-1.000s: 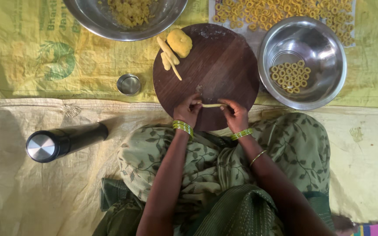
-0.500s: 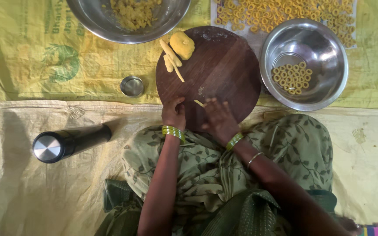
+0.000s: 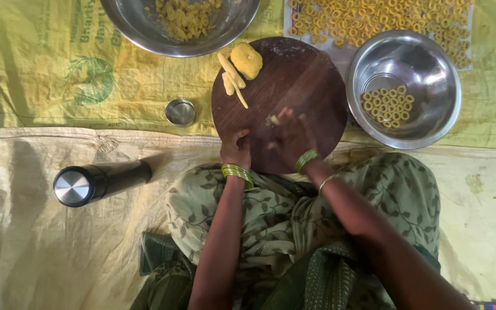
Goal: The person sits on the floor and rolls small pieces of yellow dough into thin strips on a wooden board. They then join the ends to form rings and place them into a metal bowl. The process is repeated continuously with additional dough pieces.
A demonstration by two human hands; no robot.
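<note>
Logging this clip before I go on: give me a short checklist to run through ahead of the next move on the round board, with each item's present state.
1. Right hand over the wooden board: ok, though blurred.
2. Dough piece at its fingers: cannot tell its shape; only a small yellow bit shows.
3. Left hand at the board's near edge: ok; whether it holds anything, cannot tell.
4. Dough ball and rolled strips on the board's far edge: ok, apart from both hands.
5. Steel bowl with rings beside the board: ok, room left.
6. Small steel cup clear of the board: ok.
</note>
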